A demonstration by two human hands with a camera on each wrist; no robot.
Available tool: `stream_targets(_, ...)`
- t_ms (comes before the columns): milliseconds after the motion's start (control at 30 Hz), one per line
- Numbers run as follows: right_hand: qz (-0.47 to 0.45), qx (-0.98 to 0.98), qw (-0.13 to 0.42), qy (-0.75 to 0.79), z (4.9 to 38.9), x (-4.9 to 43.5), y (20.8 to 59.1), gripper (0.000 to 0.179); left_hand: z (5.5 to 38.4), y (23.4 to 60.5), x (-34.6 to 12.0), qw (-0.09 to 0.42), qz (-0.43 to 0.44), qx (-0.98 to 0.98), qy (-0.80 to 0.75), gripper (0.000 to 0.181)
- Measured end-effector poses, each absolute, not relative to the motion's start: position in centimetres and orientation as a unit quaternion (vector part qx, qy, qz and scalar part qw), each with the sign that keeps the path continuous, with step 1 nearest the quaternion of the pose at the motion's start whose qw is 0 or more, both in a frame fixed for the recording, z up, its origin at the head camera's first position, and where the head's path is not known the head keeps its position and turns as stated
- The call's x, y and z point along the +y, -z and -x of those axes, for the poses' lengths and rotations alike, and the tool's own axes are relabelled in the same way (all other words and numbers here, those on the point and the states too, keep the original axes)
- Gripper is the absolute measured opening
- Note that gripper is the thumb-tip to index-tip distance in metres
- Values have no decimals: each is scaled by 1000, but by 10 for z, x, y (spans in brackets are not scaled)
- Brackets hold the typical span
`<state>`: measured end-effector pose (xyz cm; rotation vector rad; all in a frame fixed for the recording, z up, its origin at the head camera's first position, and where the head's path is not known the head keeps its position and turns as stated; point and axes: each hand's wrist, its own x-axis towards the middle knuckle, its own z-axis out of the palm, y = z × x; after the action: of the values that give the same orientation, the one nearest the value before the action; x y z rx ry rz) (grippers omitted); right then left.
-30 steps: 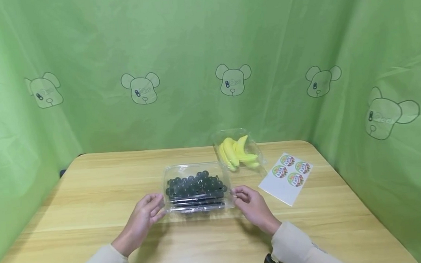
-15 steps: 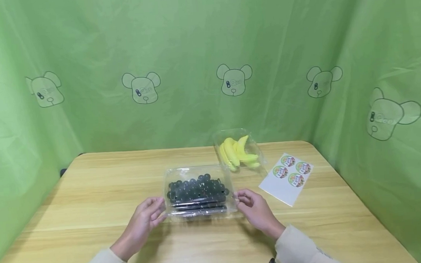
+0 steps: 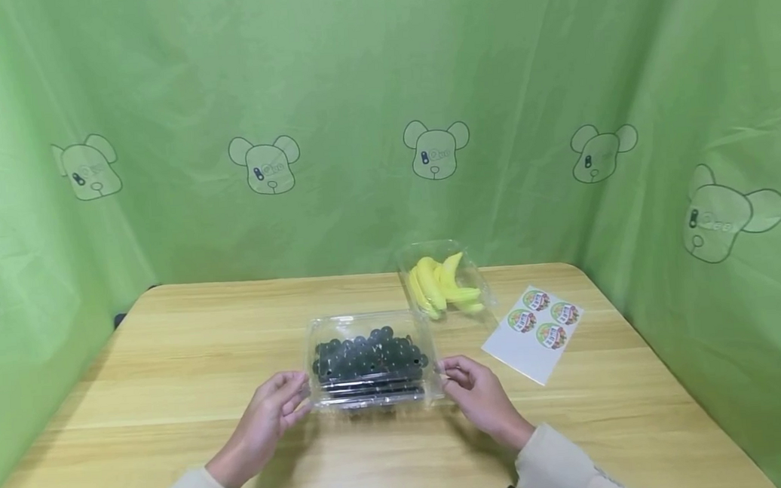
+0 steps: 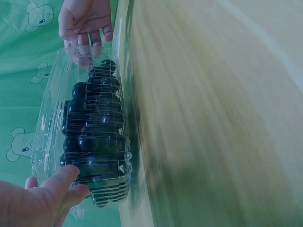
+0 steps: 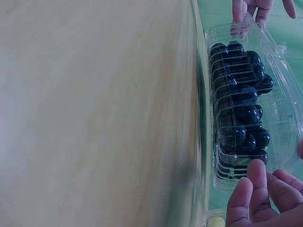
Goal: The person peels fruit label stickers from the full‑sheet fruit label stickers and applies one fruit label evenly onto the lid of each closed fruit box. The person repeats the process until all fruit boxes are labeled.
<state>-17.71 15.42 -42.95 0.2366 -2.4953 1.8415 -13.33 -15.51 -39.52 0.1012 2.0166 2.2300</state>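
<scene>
A clear plastic clamshell box (image 3: 362, 324) of dark grapes (image 3: 371, 357) is between the two hands over the middle of the table, its lid lying over the fruit. My left hand (image 3: 265, 419) holds the box's left end, thumb and fingers at the rim. At the opposite end, my right hand (image 3: 481, 402) pinches the rim. From the left wrist, the left hand's fingers (image 4: 64, 182) press the near end of the ridged box (image 4: 45, 132). The right wrist view has the right hand's fingers (image 5: 258, 184) against the other end. Whether the base touches the table cannot be told.
Behind and right of the box, a second clear container (image 3: 470, 267) holds yellow bananas (image 3: 432, 283). A white sheet (image 3: 517, 354) with several round fruit stickers (image 3: 551, 335) lies to the right. Green curtains (image 3: 355, 224) surround the wooden table (image 3: 200, 340).
Both hands have brought the grape box a little toward the person and slightly right. The grip at both ends looks the same. The bananas and sticker sheet have stayed in place.
</scene>
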Motion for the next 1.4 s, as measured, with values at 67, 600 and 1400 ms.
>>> stream_targets(67, -76, -803, 16, -590, 176, 154, 429, 26, 132, 395, -155, 67, -33, 668, -741, 46)
stream_targets(600, -86, -815, 7, -573, 173, 157, 430, 24, 131, 398, -156, 73, -26, 667, -741, 45)
stream_targets(1400, -75, -823, -2, -563, 175, 160, 431, 24, 133, 398, -154, 71, -26, 667, -741, 52)
